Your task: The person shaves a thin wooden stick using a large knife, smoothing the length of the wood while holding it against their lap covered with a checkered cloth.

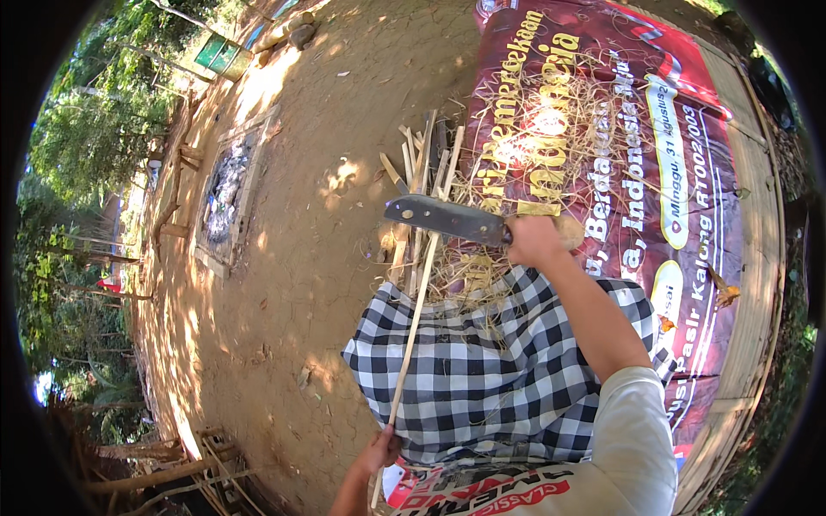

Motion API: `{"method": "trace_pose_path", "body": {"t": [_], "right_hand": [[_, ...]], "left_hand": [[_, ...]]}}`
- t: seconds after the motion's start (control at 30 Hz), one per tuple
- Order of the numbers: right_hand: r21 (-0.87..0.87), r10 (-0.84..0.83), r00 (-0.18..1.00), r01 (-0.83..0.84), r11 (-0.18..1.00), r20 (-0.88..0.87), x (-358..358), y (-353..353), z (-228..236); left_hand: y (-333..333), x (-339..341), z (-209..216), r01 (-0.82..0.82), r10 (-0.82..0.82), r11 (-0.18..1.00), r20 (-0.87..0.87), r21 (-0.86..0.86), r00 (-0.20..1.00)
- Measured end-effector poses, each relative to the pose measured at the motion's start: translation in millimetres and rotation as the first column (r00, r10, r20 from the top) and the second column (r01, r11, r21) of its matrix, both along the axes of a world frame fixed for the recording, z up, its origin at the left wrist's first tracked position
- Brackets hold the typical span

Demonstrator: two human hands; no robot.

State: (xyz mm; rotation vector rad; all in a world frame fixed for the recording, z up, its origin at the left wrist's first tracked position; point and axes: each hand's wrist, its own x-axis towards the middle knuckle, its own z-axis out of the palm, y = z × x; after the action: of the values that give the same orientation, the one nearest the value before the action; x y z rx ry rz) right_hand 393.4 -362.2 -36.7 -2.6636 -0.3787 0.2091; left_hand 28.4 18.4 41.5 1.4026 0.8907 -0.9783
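From up here I see my right hand (533, 241) gripping a big dark cleaver (447, 218), blade pointing left over a pile of split bamboo sticks (422, 172). My left hand (379, 451) holds a long thin bamboo strip (413, 327) running across my checkered cloth (490, 370). A red banner (637, 129) lies under the shavings.

Sun-dappled bare dirt ground (327, 112), red banner (688, 103), trees (77, 138) at left.

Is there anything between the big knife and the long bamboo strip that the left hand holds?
Nothing visible. The knife in the right hand has its blade right across the strip, above the checked cloth. The left hand grips the strip's lower end, well away from the blade.
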Motion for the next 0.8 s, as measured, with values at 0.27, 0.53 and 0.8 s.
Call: {"method": "trace_pose_path", "body": {"t": [0.27,0.53,0.8], "right_hand": [[0.047,0.432,0.877,-0.451,0.892,0.211,-20.2,44.2,23.6],[0.069,-0.213,0.974,0.207,0.976,0.080,6.0,-13.1,15.0],[0.010,0.299,0.943,-0.304,0.953,0.146,-30.0,30.8,39.4]], "left_hand": [[-4.5,-4.7,-9.5,-0.059,0.059,0.998,0.039,-0.002,0.998],[5.3,4.1,-13.5,0.046,-0.048,0.999,0.114,0.015,0.992],[-3.4,4.1,-10.1,-0.014,0.011,0.999,0.069,0.030,0.998]]}}
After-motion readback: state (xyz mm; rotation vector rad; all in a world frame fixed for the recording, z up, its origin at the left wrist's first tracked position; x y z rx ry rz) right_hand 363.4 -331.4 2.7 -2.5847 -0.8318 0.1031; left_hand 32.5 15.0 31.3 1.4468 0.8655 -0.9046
